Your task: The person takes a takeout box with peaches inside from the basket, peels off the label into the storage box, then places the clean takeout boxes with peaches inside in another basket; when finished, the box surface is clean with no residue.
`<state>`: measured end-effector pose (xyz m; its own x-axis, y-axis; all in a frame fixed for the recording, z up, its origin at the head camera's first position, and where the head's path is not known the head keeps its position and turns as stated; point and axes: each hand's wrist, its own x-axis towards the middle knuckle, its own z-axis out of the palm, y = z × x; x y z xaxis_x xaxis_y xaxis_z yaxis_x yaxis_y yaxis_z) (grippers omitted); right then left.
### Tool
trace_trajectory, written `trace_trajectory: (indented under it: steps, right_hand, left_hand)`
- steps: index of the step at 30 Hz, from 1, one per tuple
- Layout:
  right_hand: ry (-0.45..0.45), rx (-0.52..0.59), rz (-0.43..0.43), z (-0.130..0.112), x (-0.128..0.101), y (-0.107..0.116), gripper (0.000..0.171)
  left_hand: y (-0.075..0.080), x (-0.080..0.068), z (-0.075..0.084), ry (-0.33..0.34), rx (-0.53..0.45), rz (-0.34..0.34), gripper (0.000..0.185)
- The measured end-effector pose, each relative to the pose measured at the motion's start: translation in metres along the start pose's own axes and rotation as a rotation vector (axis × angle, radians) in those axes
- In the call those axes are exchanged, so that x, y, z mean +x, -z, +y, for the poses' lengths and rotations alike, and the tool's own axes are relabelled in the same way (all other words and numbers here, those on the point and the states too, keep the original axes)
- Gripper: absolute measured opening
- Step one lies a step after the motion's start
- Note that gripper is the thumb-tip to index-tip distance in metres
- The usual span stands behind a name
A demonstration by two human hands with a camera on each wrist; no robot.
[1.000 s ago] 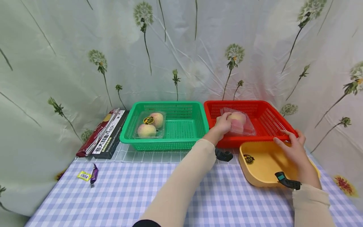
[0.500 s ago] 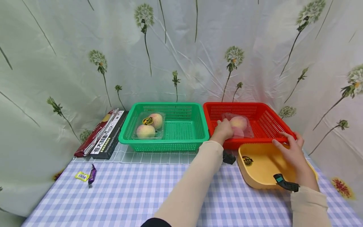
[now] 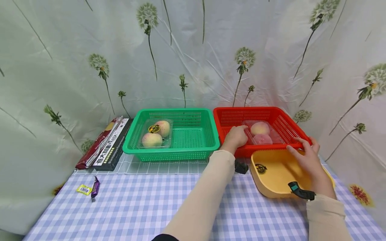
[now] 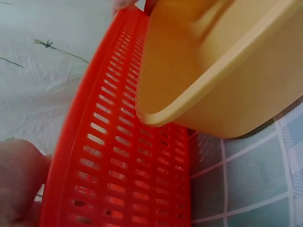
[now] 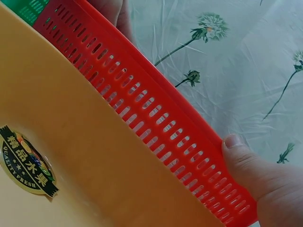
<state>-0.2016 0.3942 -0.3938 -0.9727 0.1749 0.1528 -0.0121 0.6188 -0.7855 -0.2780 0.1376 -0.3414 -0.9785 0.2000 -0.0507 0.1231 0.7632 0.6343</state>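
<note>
Red basket [image 3: 283, 120]: stands at the back right of the table, just beside the green basket [image 3: 193, 137]; both hands are at its near rim
Clear pack in red basket [image 3: 260, 134]: a see-through plastic tray with two peaches lies on the basket floor, near the front wall
Left hand [image 3: 236, 138]: reaches over the front rim, fingers curled down inside just left of the clear pack; whether they pinch its edge or only touch it I cannot tell from the head view, and the left wrist view shows only skin against the rim
Right hand [image 3: 304, 157]: grips the red basket's near rim, thumb [image 5: 241, 151] on the outer wall and fingers over the top
Yellow tray [image 3: 277, 174]: tilted, leaning against the red basket's front wall, under the right forearm
Step in hand: by my reading, settling the peach pack into the red basket while the other hand steadies it
Next move calls for: likely letting go of the pack and drawing the left hand clear of the rim without dragging it
Green basket's pack [image 3: 154, 134]: two peaches under a black and gold round sticker, too small to read
Yellow tray sticker [image 5: 28, 161]: "QUALITY FRESH" with Chinese characters
Dark boxes [image 3: 113, 145]: "PASTA" can be made out
Wrapped sweets [image 3: 89, 189]: lettering too small to read
</note>
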Motion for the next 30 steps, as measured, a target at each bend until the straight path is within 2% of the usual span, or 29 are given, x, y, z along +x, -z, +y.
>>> trace_trajectory:
  steps: [3, 7, 13, 17, 22, 25, 28, 30]
  right_hand:
    - [0.002, -0.002, -0.005, -0.002, 0.001, 0.000, 0.073]
    - [0.007, -0.015, -0.005, -0.002, 0.000, -0.002, 0.072]
    - [0.006, -0.031, -0.010, 0.001, -0.001, -0.001, 0.072]
    - [0.018, -0.029, -0.003, 0.001, 0.000, 0.000, 0.071]
    - [0.022, -0.015, 0.004, -0.001, -0.001, -0.002, 0.070]
    - [0.016, -0.014, 0.002, -0.001, 0.000, -0.002, 0.070]
    - [0.015, -0.017, 0.001, 0.001, 0.000, -0.002, 0.070]
    - [0.017, -0.018, 0.002, 0.002, 0.001, -0.002, 0.070]
  left_hand:
    - [-0.001, 0.002, -0.003, -0.078, 0.025, 0.090, 0.038]
    - [-0.005, -0.004, -0.010, -0.230, 0.095, 0.167, 0.029]
    - [-0.013, -0.030, -0.027, -0.405, 0.349, 0.169, 0.031]
    - [-0.013, -0.048, -0.043, -0.507, 0.420, 0.186, 0.033]
    - [-0.005, -0.070, -0.064, -0.596, 0.353, 0.170, 0.037]
    - [0.007, -0.085, -0.075, -0.612, 0.233, 0.121, 0.039]
    - [0.023, -0.098, -0.086, -0.625, 0.072, 0.076, 0.039]
    - [0.034, -0.104, -0.095, -0.649, -0.007, 0.073, 0.037]
